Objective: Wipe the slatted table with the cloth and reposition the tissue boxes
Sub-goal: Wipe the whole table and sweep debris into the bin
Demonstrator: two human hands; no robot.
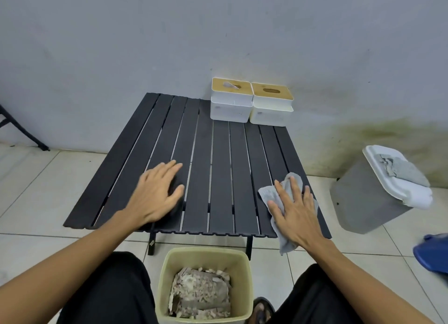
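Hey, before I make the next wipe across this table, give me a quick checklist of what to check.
1. Cloth under right hand: ok, fingers press flat on it.
2. Left hand steadying the table: ok, flat on the slats.
3. Boxes out of the cloth's way: ok, left box and right box sit side by side at the far right corner.
4. Cloth fully on the table: not ok, its near end hangs over the edge.
5. Slats already clean: cannot tell.
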